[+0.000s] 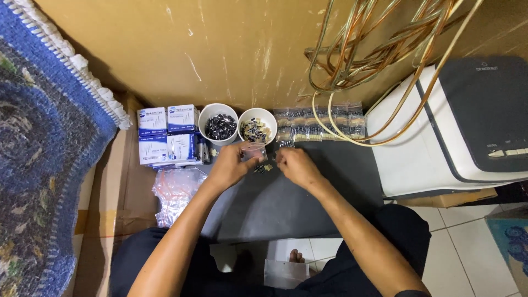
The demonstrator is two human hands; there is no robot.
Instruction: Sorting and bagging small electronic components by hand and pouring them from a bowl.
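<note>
Looking down from the head view, we see the left hand [230,165] pinching a small clear plastic zip bag [254,152] at its left edge, fingers closed on it. The right hand [297,166] sits just right of it, fingertips drawn together near a few small dark electronic parts [263,168] lying on the dark grey mat [286,203]; whether it grips one, we cannot tell. The bag is held between both hands, just near of the cups.

Far of the hands stand two white round plastic cups: the left cup [218,124] holds dark capacitor-like parts, the right cup [257,125] holds mixed dark and yellowish parts. They stand just beside each other.

Right of the cups lies a row of clear packets of small components [320,125], along the far edge of the mat. A coil of glossy copper-coloured cable [379,49] hangs over them against the brown wall [192,49].

Left of the cups we note a stack of small white-and-blue cardboard boxes [168,135]. Near of the boxes lies a pile of empty clear zip bags with red strips [176,192], on flattened brown cardboard [118,187].

Far left is a blue patterned rug with white fringe [38,137]. At right sits a white and dark grey machine [462,126]. The person's bare toes [297,256] show on the white tiled floor [467,236], next to a small clear packet [286,273].
</note>
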